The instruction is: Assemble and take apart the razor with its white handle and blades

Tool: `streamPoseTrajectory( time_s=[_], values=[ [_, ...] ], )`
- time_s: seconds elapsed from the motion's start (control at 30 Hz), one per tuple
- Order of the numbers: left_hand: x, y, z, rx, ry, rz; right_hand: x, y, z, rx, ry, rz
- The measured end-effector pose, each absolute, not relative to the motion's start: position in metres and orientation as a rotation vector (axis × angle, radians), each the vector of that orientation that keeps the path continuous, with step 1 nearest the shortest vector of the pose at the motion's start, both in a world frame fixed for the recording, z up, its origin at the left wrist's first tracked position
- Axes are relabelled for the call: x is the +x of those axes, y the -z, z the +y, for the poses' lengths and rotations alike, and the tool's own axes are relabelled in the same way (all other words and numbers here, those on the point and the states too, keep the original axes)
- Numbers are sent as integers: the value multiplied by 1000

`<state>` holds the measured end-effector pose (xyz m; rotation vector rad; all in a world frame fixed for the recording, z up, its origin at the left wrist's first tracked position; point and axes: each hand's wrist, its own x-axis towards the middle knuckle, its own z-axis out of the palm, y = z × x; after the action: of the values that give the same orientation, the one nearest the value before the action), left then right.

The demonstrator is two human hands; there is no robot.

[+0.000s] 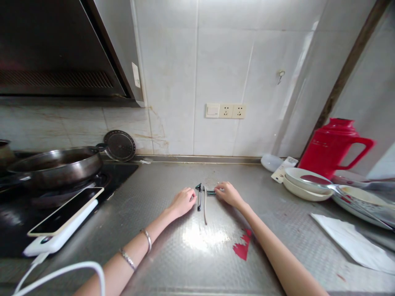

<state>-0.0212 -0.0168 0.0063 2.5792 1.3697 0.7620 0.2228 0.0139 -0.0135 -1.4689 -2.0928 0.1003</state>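
Observation:
My left hand (184,201) rests on the metal counter with its fingers curled in, and nothing shows in them. Just right of it lies a thin black stick-like piece with a small crosswise head (199,198), looking somewhat like a razor. A pale, slightly bent cord or strip (205,207) runs alongside, a small gap away. My right hand (227,192) is at the right end of a short dark green strip (211,193), its fingertips closed on that end. The exact kind of these small pieces is too small to tell.
A torn red scrap (242,246) lies by my right forearm. On the left are a steel pan (58,164) on the stove and a phone (66,211) on a white power bank with a cable. Stacked bowls (305,190), a red thermos (331,148) and a white napkin (352,240) stand right.

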Motion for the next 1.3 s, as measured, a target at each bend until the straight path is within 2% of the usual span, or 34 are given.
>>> streamPoseTrajectory(
  time_s=[0.13, 0.5, 0.83, 1.03, 1.3],
  values=[
    [-14, -4, -16, 2476, -703, 1479, 224, 11, 16, -1469, -81, -2075],
    [17, -16, -15, 2306, -269, 1887, 220, 3, 8, -1492, -29, -2042],
    [21, -15, -15, 2319, -285, 1856, 216, -1, 6, -1463, -31, -2003],
    [16, -10, -14, 2295, -502, 1845, 195, -4, 3, -1343, -393, -1771],
    [21, -20, -25, 2308, -743, 1739, 165, -17, -4, -1222, -1185, -1105]
  ],
)
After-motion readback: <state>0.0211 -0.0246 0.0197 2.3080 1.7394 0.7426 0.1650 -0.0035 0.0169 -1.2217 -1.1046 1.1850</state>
